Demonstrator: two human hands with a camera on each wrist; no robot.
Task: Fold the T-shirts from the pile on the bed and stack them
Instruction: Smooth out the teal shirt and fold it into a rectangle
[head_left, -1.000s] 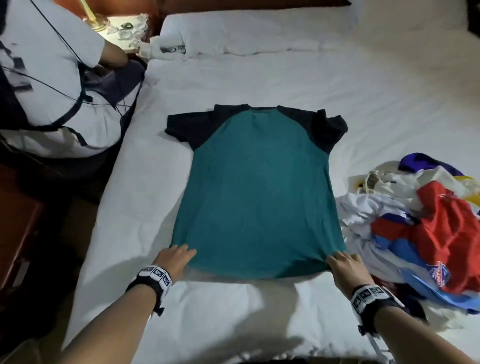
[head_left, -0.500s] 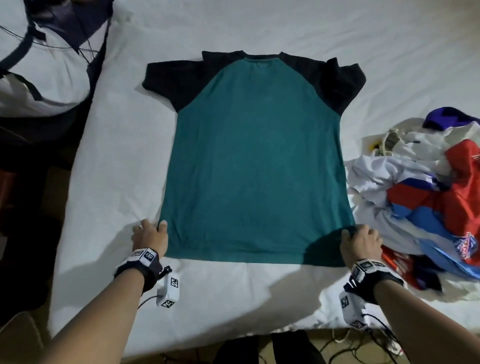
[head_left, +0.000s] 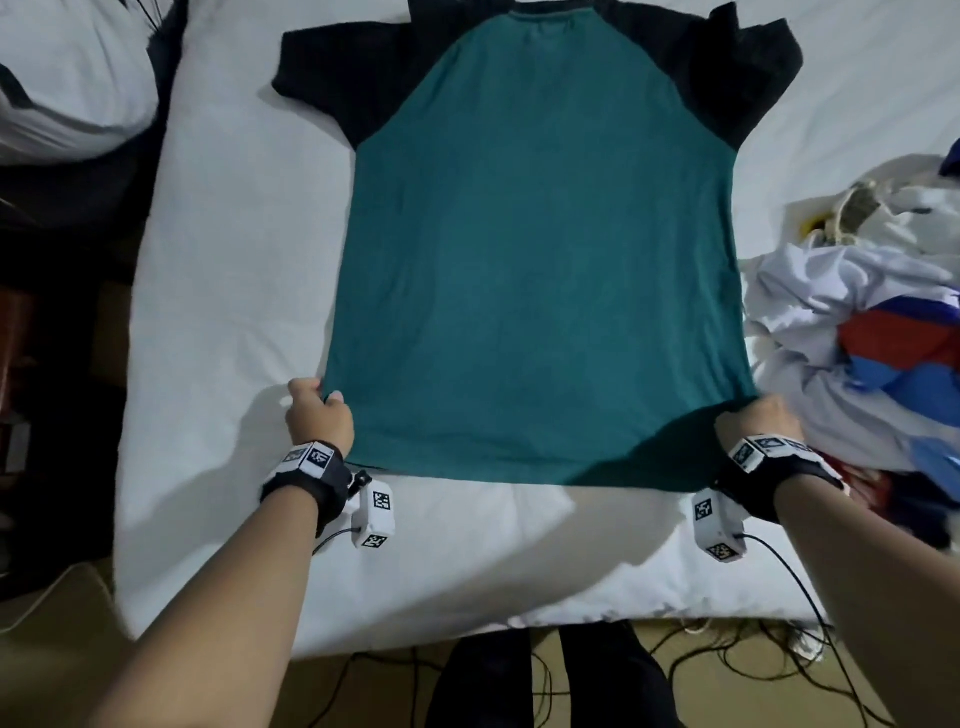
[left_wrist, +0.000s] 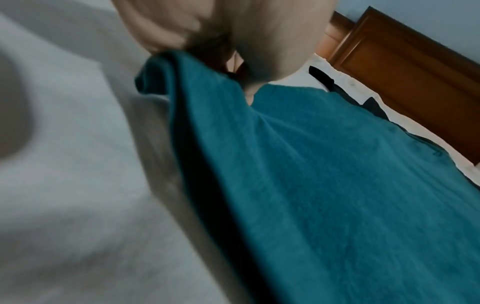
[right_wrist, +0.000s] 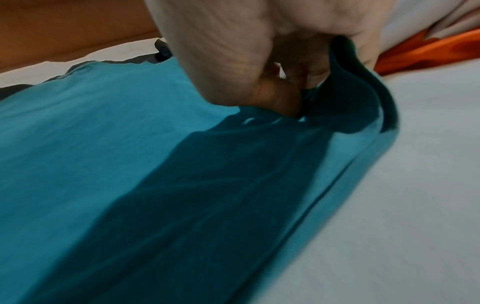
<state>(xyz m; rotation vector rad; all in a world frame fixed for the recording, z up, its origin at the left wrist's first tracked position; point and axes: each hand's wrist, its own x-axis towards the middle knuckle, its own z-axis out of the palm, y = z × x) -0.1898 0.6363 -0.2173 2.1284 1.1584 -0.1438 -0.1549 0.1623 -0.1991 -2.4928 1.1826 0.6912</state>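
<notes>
A teal T-shirt (head_left: 540, 260) with black sleeves lies spread flat on the white bed (head_left: 223, 312), collar away from me. My left hand (head_left: 318, 415) pinches its left side edge just above the hem; the left wrist view shows the teal fabric (left_wrist: 324, 185) bunched in my left hand (left_wrist: 215, 37). My right hand (head_left: 756, 423) grips the right side edge near the hem, and the right wrist view shows the teal cloth (right_wrist: 130, 164) curled in my right hand (right_wrist: 293, 78). The pile of T-shirts (head_left: 878, 332), white, red and blue, lies at the right.
A person in a white shirt (head_left: 67, 88) sits at the bed's left edge. Cables (head_left: 727, 654) lie on the floor below the bed's near edge. A wooden headboard (left_wrist: 405, 78) stands at the far end. Bare sheet lies left of the shirt.
The view has dropped and closed in on the shirt. Both hands moved from the hem corners out to the side edges, and their fingers have curled onto the fabric.
</notes>
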